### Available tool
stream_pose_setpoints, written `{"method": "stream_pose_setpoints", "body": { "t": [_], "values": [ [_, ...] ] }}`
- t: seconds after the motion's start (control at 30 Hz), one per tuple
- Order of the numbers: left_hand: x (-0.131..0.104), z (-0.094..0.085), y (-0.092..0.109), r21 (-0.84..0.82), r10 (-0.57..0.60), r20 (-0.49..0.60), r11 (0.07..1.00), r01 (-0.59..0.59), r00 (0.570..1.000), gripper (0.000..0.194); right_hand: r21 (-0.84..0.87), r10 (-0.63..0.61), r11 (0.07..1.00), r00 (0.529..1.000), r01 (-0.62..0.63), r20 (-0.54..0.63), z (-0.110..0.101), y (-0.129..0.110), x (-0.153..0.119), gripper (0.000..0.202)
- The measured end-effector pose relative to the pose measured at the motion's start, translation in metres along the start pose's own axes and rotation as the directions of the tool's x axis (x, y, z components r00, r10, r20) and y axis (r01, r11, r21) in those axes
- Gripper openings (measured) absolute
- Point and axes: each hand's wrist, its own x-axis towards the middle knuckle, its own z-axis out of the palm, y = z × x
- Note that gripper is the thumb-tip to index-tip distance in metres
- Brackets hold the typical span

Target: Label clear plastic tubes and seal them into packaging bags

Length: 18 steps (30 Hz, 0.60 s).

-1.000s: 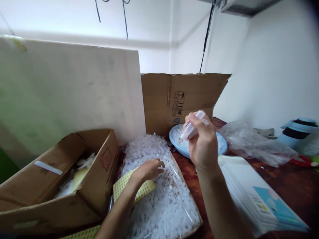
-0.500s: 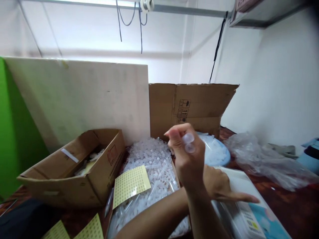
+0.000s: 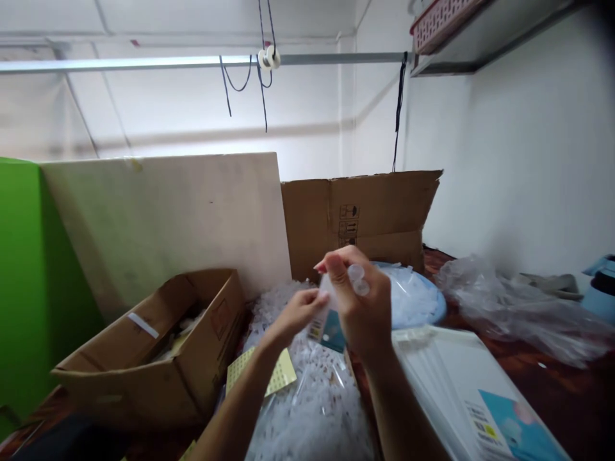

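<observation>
My right hand (image 3: 362, 298) is closed in a fist around clear plastic tubes, and two round whitish ends (image 3: 358, 280) show beside the thumb. My left hand (image 3: 298, 312) pinches the edge of a small translucent plastic bag (image 3: 332, 330) with a blue printed corner and a label. The bag hangs between the two hands, its far side partly hidden behind my right fist. Below them lies a heap of small clear plastic pieces (image 3: 312, 410). A yellow sheet of round stickers (image 3: 283, 374) rests on the heap, partly covered by my left forearm.
At right lies a stack of white bags with blue print (image 3: 461, 365). Behind it stands a blue basin (image 3: 439, 301) of clear pieces, near crumpled plastic film (image 3: 509, 301). An open cardboard box (image 3: 202, 371) is at left. A cardboard flap (image 3: 379, 208) rises behind.
My left hand has come from the bag stack at right, beneath my right arm, to the left of my right fist, bringing a bag. My right hand keeps its grip. The view has tilted up.
</observation>
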Motion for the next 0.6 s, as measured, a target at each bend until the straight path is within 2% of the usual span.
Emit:
{"method": "stream_pose_setpoints", "body": {
  "t": [0.07,0.13,0.23,0.3,0.4,0.53,0.6],
  "values": [
    [-0.015,-0.032,0.004,-0.060,-0.011,-0.088,0.998,0.005,0.996,0.067,-0.076,-0.019,0.997,0.994,0.011,-0.103,-0.007,0.007,0.006,0.035],
    [-0.034,-0.058,0.012,-0.193,-0.032,-0.154,0.981,0.002,0.988,0.055,-0.114,0.003,0.993,0.978,-0.027,-0.207,-0.014,0.015,0.010,0.043],
    [-0.060,-0.083,0.028,-0.256,0.000,-0.137,0.966,-0.035,0.991,0.043,-0.001,0.168,0.985,0.949,-0.175,-0.265,-0.020,0.027,0.014,0.055],
    [-0.072,-0.090,0.037,-0.229,0.017,-0.096,0.973,-0.039,0.995,0.039,0.153,0.299,0.950,0.931,-0.271,-0.208,-0.019,0.032,0.015,0.055],
    [-0.079,-0.091,0.042,-0.153,0.006,-0.023,0.988,-0.009,1.000,0.040,0.363,0.445,0.839,0.895,-0.406,-0.028,-0.009,0.036,0.014,0.050],
    [-0.074,-0.094,0.034,-0.031,-0.054,0.060,0.998,0.056,0.997,0.041,0.412,0.574,0.673,0.785,-0.614,0.232,0.014,0.038,0.008,0.048],
    [-0.072,-0.099,0.029,-0.016,-0.077,0.092,0.997,0.079,0.993,0.042,0.396,0.593,0.638,0.750,-0.660,0.293,0.023,0.041,0.005,0.046]
  ]
}}
